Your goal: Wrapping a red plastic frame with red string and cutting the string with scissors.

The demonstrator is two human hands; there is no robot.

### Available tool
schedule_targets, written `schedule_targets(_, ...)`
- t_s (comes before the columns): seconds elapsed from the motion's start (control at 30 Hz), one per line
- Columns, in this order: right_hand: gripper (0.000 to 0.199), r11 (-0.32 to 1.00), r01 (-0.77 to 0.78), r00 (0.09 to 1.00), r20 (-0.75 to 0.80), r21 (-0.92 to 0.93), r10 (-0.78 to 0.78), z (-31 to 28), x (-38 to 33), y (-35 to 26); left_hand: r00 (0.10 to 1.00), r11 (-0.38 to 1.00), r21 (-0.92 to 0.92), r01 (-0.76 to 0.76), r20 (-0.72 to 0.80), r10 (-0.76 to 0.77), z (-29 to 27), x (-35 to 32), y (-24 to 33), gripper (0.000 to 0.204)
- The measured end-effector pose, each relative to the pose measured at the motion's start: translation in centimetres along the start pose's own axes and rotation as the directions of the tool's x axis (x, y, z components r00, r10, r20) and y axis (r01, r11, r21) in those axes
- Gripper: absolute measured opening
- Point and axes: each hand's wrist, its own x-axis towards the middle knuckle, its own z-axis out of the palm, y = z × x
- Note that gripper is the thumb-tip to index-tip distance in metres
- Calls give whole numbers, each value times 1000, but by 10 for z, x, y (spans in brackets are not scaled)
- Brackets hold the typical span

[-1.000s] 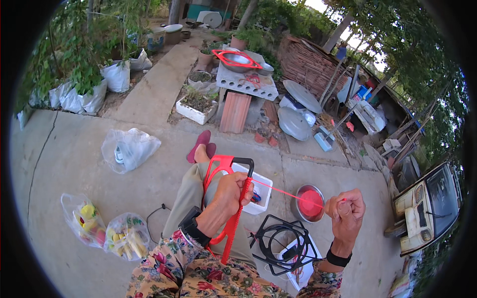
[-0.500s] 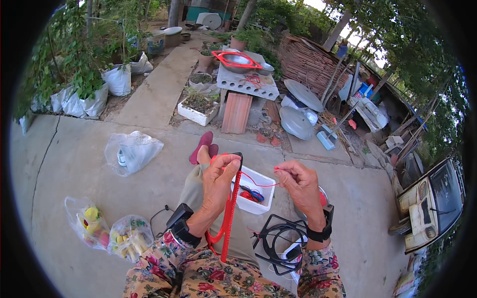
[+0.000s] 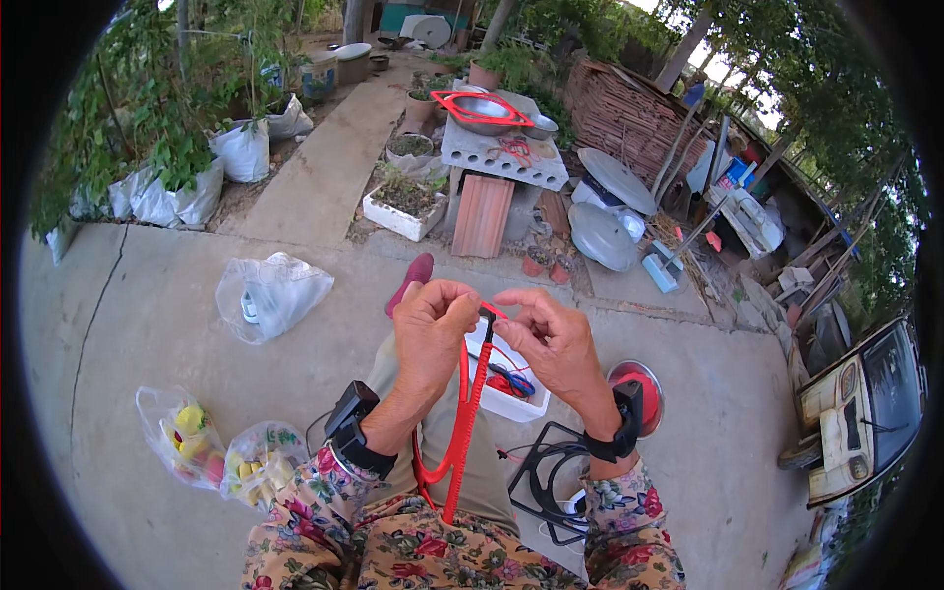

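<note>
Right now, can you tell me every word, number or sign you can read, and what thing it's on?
None: no word, number or sign is clear enough to read.
Bag at lower left: green marks, too small and blurred to read.
Vehicle at right: no letters or numbers I can make out.
Red frame at the hands: no writing I can see.

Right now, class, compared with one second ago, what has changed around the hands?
The right hand has come left, close to the left hand, at the top of the frame. The cord, taut between them before, now curves loosely. The left hand still holds the frame; the bags stayed put.
</note>
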Motion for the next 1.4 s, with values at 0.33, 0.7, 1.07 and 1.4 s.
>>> schedule_targets(0.33,12,984,-140,990,-17,111,142,1,-23,68,923,932,-98,348,-141,-359,-3,-9,-45,9)
schedule_targets(0.7,13,934,-188,961,-142,304,239,39,-29,82,906,906,29,422,-42,-421,9,-17,-48,8)
schedule_targets(1.07,13,994,-113,971,-213,2,111,3,-31,70,914,914,-100,394,149,-378,10,-39,-36,14)
schedule_targets(1.4,16,910,143,973,-224,390,-57,-14,-31,5,804,647,-481,592,302,-512,14,-34,-41,22)
